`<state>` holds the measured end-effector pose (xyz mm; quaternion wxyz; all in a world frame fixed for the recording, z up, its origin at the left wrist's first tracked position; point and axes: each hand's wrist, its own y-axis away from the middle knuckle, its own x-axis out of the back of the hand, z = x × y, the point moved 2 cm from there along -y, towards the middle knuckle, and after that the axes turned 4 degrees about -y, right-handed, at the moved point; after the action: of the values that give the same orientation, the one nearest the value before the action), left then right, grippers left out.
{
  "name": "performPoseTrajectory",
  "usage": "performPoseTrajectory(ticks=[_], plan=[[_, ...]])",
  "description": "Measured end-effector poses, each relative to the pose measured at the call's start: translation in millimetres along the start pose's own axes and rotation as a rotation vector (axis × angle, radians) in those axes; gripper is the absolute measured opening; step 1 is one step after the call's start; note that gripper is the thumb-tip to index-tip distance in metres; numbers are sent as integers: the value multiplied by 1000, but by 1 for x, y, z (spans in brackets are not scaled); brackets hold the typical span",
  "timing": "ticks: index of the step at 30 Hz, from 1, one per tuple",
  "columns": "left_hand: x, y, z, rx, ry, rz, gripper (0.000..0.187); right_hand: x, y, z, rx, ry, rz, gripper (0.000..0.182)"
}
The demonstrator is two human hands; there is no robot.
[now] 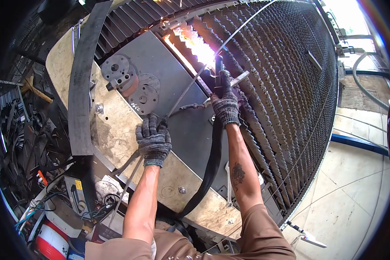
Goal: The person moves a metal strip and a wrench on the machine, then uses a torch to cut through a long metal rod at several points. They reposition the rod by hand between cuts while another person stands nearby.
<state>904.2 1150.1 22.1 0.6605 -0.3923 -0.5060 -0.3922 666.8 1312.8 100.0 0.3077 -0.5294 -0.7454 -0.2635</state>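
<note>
Torch [219,64] gripped in right hand [225,104], glove closed round its dark handle, tip pointed away from the wearer. Bright arc [200,48] seen just beyond the tip, sparks thrown farther off. Grey steel plate [188,149] laid under left hand [154,139] and across to right hand. Left hand set palm down near plate edge, fingers forward; whether the grey cable [183,93] at its fingertips is grasped cannot be told. Both hands covered by knit gloves.

Round flanges with drilled holes [144,99] placed on plate, just ahead of left hand. Slatted metal bed [286,82] spread right of right hand, slats crusted with slag. Light metal bar [239,79] seen just beside right hand. Black strap [213,151] hung below right hand, along the forearm. Combination wrench [229,186] placed nearer the wearer, between the forearms. Long flat steel strip [81,91] laid left of left hand.
</note>
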Motion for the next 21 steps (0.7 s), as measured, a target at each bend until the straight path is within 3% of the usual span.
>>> performPoseTrajectory(ticks=[17, 20, 21], plan=[[-1, 1, 0, 5, 18, 23, 51, -3, 5, 12, -173, -7, -26, 91], [-1, -2, 1, -1, 7, 61, 51, -3, -1, 10, -161, -90, 9, 91], [-3, -2, 0, -3, 0, 59, 49, -1, -1, 9, -249, -212, -18, 92]])
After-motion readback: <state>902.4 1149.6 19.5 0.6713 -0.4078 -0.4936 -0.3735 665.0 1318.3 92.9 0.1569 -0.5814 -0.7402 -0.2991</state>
